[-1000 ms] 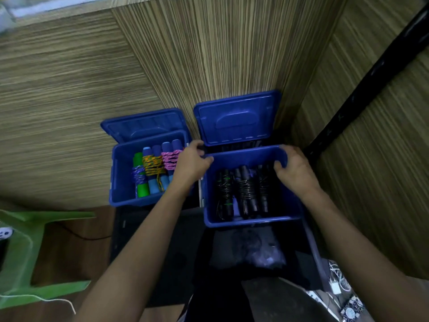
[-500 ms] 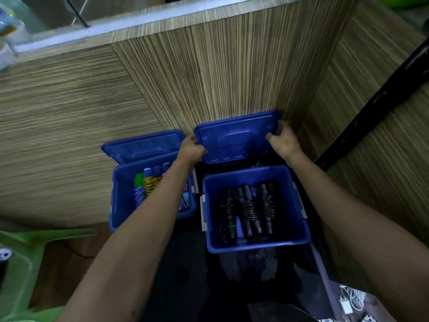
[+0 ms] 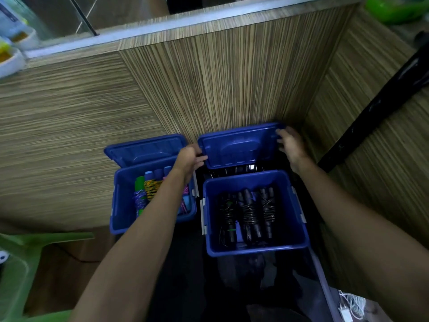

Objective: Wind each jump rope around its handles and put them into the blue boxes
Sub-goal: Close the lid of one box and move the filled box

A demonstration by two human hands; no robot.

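Two open blue boxes stand side by side at the foot of a wooden panel. The left box (image 3: 120, 205) holds wound jump ropes with coloured handles (image 3: 148, 189). The right box (image 3: 294, 233) holds three wound black jump ropes (image 3: 248, 214). Its lid (image 3: 239, 147) leans upright against the panel behind it. My left hand (image 3: 189, 159) grips the lid's left edge. My right hand (image 3: 290, 145) holds the lid's right edge near the top corner. The left box's lid (image 3: 146, 149) also stands open; my left forearm hides part of that box.
Striped wooden panels (image 3: 220, 77) close in the back and both sides. A green plastic stool (image 3: 21, 263) sits at the lower left. A black pole (image 3: 383, 108) slants down at the right. White cables (image 3: 350, 305) lie at the lower right. The boxes rest on a dark surface (image 3: 181, 263).
Both hands left the right box's rim and moved up to the side edges of its lid. The view has tilted upward, showing more of the counter top.
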